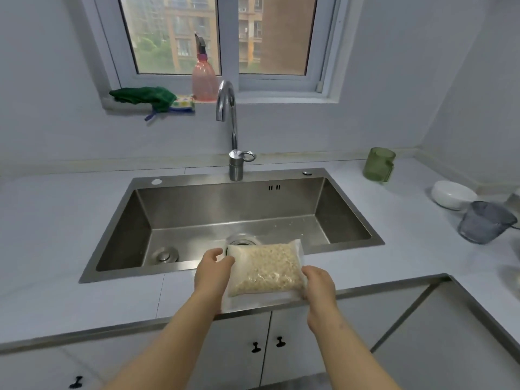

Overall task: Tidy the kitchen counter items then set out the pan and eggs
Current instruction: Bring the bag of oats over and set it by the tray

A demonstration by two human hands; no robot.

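A clear plastic bag of pale oat flakes [267,270] is held over the front edge of the steel sink [197,198]. My left hand [212,273] grips the bag's left side with thumb on top. At the bag's lower right corner my right hand [319,287] pinches the plastic. No pan or eggs are in view.
A tall faucet [232,136] stands behind the sink. On the right counter sit a green cup [378,164], a white bowl [451,194] and a grey measuring jug [484,222]. The windowsill holds a green cloth [142,97], a sponge [184,104] and a pink spray bottle [204,77].
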